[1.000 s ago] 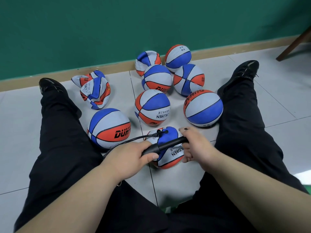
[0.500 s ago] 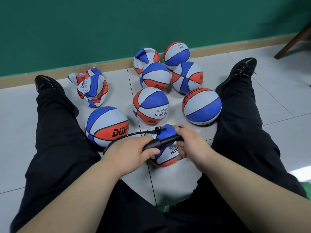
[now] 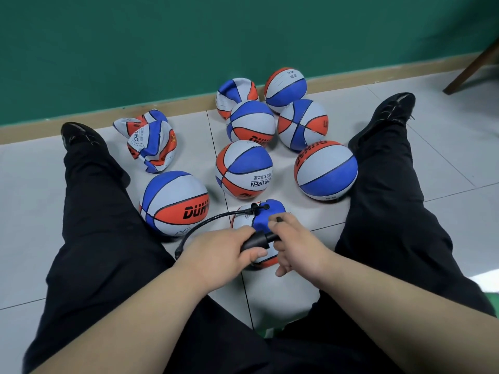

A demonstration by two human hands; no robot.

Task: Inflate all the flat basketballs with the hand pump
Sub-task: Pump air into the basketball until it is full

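Observation:
A partly flat red, white and blue basketball [image 3: 266, 215] lies on the floor between my legs, just beyond my hands. My left hand [image 3: 218, 252] grips the barrel of the black hand pump [image 3: 255, 242]. My right hand [image 3: 297, 245] grips the pump's handle, pushed in close to the barrel. The pump's black hose [image 3: 205, 224] loops left and up to the ball's valve [image 3: 259, 207]. Two crumpled flat balls [image 3: 151, 143] lie by my left foot. Another dented ball [image 3: 235, 94] sits near the wall.
Several round, inflated balls stand on the tiled floor between my legs, the nearest at left [image 3: 172, 202], centre [image 3: 244, 168] and right [image 3: 325, 170]. My black-trousered legs and shoes flank the group. A green wall with a wooden skirting [image 3: 175, 105] runs behind. A chair leg [image 3: 475, 68] is at far right.
My right hand has pushed the pump handle in toward my left hand, so the exposed rod is much shorter. The balls have not moved.

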